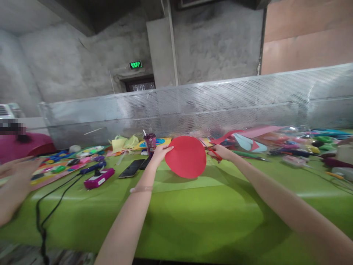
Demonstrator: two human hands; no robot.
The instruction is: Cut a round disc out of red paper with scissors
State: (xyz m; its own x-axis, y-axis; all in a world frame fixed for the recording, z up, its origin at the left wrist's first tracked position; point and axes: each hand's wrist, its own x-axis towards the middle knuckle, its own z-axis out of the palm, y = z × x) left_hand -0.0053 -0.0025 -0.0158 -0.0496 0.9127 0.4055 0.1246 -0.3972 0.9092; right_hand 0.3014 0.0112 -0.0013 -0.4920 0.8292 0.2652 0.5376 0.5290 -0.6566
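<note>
- Left hand [162,152]: thumb and fingers pinched together on the left edge of the red disc [186,158].
- The disc is held up between both hands, over the middle of the green table [193,224].
- Right hand [224,151]: closed around the handles of the scissors [217,155]; the blades reach left to the disc's right edge, but I cannot tell whether they bite into it.
- Left of the left hand lie a phone [131,168] and, farther left, a purple box [99,179].
- A cup [150,144] stands just beyond the left hand.
- At far left, another person's hand [20,176].
</note>
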